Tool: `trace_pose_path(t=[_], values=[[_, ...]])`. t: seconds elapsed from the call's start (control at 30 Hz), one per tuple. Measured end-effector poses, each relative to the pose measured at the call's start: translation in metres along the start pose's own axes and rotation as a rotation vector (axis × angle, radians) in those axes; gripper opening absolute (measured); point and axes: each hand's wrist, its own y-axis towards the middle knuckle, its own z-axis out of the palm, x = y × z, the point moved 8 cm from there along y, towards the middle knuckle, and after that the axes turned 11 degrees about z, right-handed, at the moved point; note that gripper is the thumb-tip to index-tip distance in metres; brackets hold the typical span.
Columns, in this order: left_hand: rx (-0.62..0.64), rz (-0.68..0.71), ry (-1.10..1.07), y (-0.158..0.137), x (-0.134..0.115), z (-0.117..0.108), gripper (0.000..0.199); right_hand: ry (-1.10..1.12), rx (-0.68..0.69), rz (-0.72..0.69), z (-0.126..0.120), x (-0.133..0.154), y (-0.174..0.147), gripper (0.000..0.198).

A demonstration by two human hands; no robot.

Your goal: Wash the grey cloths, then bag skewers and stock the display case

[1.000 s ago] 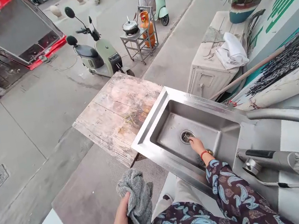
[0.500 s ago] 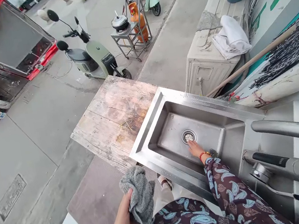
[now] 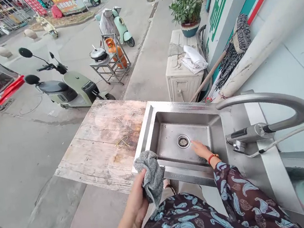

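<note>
My left hand point(image 3: 139, 192) is closed around a bunched grey cloth point(image 3: 151, 173), held over the front left corner of the steel sink point(image 3: 174, 169). My right hand point(image 3: 200, 148) reaches down into the basin, its fingers stretched out and pointing at the round drain point(image 3: 183, 141), just right of it. Nothing shows in those fingers. A dark scouring pad point(image 3: 203, 158) lies on the basin floor, partly covered by my right wrist, which wears a red bead bracelet point(image 3: 212, 156).
A curved faucet point(image 3: 275, 97) arches on the right. Left of the sink is a worn wooden board point(image 3: 96, 145) with a yellow tie point(image 3: 122, 142). Beyond stand a green scooter point(image 3: 76, 85), a cart with a pot point(image 3: 99, 54), and an outdoor unit point(image 3: 174, 72) with white cloth.
The view has tilted up and turned right. My right hand has drawn back from the drain to the right. The drain's centre looks darker. My left hand still grips the cloth.
</note>
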Motion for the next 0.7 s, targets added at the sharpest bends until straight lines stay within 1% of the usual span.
trace_pose_path(t=[0.07,0.13,0.23,0.3,0.37,0.47,0.57,0.7], values=[[0.008,-0.009,0.041,0.004,-0.003,-0.012,0.035,-0.096,0.078,0.000,0.021,0.003,0.002,0.057],[0.000,-0.016,0.084,0.010,-0.003,-0.028,0.036,-0.195,0.158,0.023,0.047,0.003,0.013,0.066],[-0.069,-0.033,0.113,0.017,-0.001,-0.053,0.036,-0.322,0.252,0.090,0.081,-0.007,0.040,0.071],[-0.127,-0.052,0.109,0.021,0.001,-0.067,0.035,-0.391,0.304,0.126,0.096,-0.015,0.055,0.070],[-0.154,-0.064,0.095,0.024,0.002,-0.077,0.034,-0.442,0.340,0.149,0.103,-0.022,0.062,0.067],[-0.144,-0.069,0.081,0.029,0.001,-0.085,0.034,-0.484,0.355,0.162,0.102,-0.025,0.062,0.064],[-0.112,-0.074,0.076,0.035,0.001,-0.087,0.036,-0.486,0.340,0.152,0.099,-0.020,0.059,0.065],[-0.103,-0.079,0.087,0.044,0.006,-0.086,0.035,-0.435,0.321,0.136,0.108,-0.015,0.066,0.067]])
